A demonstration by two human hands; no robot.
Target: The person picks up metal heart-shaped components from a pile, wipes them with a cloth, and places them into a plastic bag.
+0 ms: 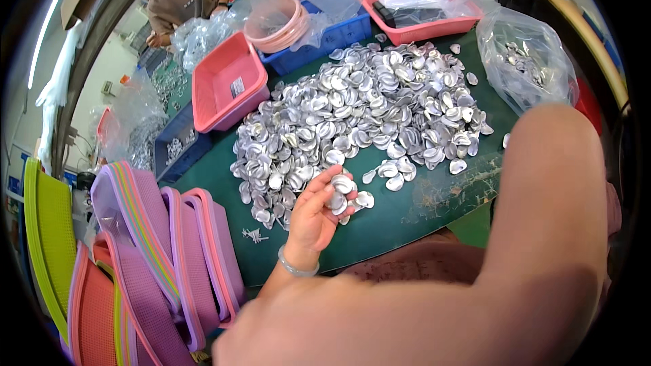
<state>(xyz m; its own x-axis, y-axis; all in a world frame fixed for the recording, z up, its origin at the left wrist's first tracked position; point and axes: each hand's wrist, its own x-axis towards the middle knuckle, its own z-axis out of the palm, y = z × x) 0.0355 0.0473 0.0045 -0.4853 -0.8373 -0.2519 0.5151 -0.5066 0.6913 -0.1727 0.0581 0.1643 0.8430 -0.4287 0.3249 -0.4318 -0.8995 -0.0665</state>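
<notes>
Left hand (310,227) wearing a pale bangle (293,269), fingers (323,178) closed around curved silvery metal pieces (341,184), broad heap of similar pieces (380,95) on a dark green desk (271,252), pink plastic tray (218,85) beside the heap, purple mesh baskets (193,257) at left, blurred bare skin (542,244) in the foreground

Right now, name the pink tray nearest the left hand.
The pink tray with a white label inside, at the upper left of the silver pile; the farther pink tray holds black items.
</notes>
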